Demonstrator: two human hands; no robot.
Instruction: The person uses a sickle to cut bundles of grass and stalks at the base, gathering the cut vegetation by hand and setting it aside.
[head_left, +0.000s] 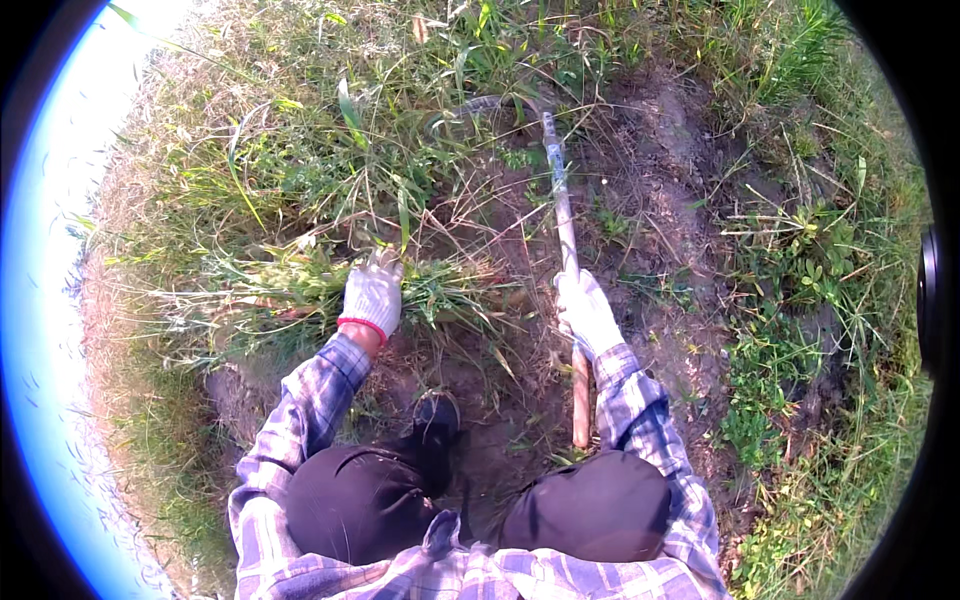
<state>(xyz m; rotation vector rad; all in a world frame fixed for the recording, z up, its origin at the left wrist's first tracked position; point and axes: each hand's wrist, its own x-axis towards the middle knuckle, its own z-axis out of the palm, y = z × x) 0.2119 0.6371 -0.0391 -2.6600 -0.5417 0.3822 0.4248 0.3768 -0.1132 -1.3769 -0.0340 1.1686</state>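
My left hand (373, 294), in a white knit glove with a red cuff edge, is closed over a bundle of grass (450, 292). Stems stick out on both sides of the glove, and its fingertips are partly lost among the blades. Also gloved in white, my right hand (585, 309) grips the long wooden handle (562, 202) of a sickle around its middle. The handle's butt end reaches back beside my right knee. At the far end, the curved sickle blade (491, 103) points left, low among standing weeds and partly hidden by them.
Tall grass and weeds (300, 165) stand ahead and to the left. A strip of bare soil (667, 195) runs along the right of the sickle, with low leafy weeds (780, 375) beyond it. My bent knees and a dark shoe (436, 414) are close below my hands.
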